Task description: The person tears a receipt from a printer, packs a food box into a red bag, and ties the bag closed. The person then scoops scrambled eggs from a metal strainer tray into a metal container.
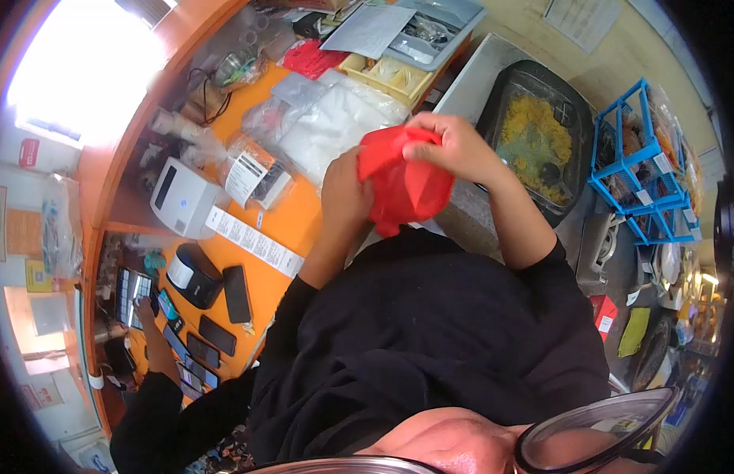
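At upper centre, a red bag [410, 189] is between the hands, left hand [345, 191] gripping its side, right hand [460, 147] pinching its top.

Red bag [414, 186] of creased plastic

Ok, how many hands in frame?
3. Left hand and right hand, both on the red bag; one co-worker's hand at the tablet, lower left of view. The co-worker's other hand isn't visible, may be hidden.
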The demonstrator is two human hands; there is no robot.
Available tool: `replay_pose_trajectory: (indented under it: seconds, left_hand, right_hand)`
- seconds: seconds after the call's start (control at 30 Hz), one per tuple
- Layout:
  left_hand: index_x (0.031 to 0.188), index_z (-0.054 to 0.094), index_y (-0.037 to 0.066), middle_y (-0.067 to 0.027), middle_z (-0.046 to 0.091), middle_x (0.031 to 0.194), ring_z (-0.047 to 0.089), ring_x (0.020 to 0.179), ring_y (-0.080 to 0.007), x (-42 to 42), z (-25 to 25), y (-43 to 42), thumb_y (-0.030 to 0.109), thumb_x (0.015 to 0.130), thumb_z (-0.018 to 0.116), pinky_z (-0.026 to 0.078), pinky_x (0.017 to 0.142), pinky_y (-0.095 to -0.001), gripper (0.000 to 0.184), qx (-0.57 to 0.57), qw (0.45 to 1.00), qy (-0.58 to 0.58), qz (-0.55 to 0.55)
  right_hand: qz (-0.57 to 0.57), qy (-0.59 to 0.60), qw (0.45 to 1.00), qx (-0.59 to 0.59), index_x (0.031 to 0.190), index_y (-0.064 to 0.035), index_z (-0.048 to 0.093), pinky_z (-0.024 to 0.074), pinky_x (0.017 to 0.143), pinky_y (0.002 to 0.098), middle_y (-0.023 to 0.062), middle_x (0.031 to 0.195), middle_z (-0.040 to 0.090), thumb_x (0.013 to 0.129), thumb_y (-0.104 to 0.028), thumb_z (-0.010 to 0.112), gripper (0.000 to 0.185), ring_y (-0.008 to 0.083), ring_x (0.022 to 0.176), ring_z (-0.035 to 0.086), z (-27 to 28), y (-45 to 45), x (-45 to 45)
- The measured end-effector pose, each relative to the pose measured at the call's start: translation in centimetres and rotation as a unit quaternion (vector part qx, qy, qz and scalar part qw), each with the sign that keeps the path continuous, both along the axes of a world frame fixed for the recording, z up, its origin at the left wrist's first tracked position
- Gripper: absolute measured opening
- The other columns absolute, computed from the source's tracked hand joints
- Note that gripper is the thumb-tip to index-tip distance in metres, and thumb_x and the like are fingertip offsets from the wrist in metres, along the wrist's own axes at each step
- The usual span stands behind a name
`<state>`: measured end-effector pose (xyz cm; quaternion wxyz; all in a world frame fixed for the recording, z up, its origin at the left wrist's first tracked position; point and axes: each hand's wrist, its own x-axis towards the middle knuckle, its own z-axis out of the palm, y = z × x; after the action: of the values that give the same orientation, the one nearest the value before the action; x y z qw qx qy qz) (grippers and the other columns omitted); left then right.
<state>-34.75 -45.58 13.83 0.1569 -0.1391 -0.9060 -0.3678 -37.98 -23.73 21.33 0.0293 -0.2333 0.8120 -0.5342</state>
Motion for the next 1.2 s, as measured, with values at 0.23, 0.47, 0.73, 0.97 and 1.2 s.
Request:
replay_pose_trajectory:
  seconds: [0.23, 0.47, 0.73, 0.97, 1.2]
  left_hand:
    - [0.11, 0.053, 0.001, -0.0225, 0.06, 0.107, 0.056, 0.101, -0.0381, -4.0, -2.8, 0.7, 0.003, 0.085, 0.045, 0.044, 0.087, -0.0398, 0.026, 0.236, 0.944, -0.231, -0.008]
    - [0.116, 0.048, 0.0, -0.0202, 0.06, 0.1, 0.056, 0.097, -0.0388, -4.9, -8.1, 1.6, 0.013, 0.083, 0.058, 0.044, 0.089, -0.0393, 0.037, 0.016, 0.995, -0.092, 0.031]
    - [0.125, 0.049, 0.0, -0.0151, 0.059, 0.118, 0.056, 0.111, -0.0248, -3.9, -14.9, 3.1, 0.009, 0.082, 0.056, 0.041, 0.096, -0.0348, 0.045, 0.287, 0.89, -0.34, -0.101]
    - [0.122, 0.055, 0.002, -0.007, 0.062, 0.116, 0.056, 0.111, -0.018, -3.8, -16.0, 1.6, -0.005, 0.08, 0.043, 0.041, 0.096, -0.03, 0.045, 0.399, 0.811, -0.427, -0.036]
    - [0.121, 0.057, 0.005, -0.0037, 0.062, 0.114, 0.056, 0.107, -0.0126, -4.4, -15.0, 0.9, -0.006, 0.079, 0.045, 0.041, 0.095, -0.0282, 0.045, 0.428, 0.748, -0.499, -0.09]
  right_hand:
    - [0.03, 0.326, 0.935, 0.134, 0.091, -0.004, 0.062, 0.0492, 0.078, 0.0385, 0.0159, 0.087, 0.064, 0.086, -0.013, 0.054, 0.013, 0.0281, 0.089, 0.064, -0.8, -1.6, 2.2]
    - [-0.132, -0.025, 0.794, 0.593, 0.115, -0.0099, 0.062, 0.0493, 0.084, 0.0443, 0.0174, 0.11, 0.062, 0.087, -0.024, 0.056, 0.032, 0.025, 0.106, 0.061, -15.0, 1.3, -1.9]
    - [0.333, -0.115, 0.779, 0.519, 0.113, -0.0092, 0.063, 0.0497, 0.082, 0.0373, 0.012, 0.108, 0.065, 0.084, -0.02, 0.061, 0.031, 0.0228, 0.102, 0.062, -9.3, -0.3, -4.0]
    - [-0.037, 0.041, 0.978, 0.202, 0.096, -0.0043, 0.065, 0.0501, 0.07, 0.0319, 0.0087, 0.082, 0.069, 0.087, -0.011, 0.052, 0.017, 0.0181, 0.073, 0.065, -6.9, 3.8, -27.6]
    - [-0.111, 0.103, 0.915, 0.374, 0.096, -0.0074, 0.069, 0.051, 0.077, 0.041, 0.016, 0.093, 0.068, 0.081, -0.018, 0.06, 0.021, 0.0336, 0.084, 0.065, -22.1, 4.3, -43.6]
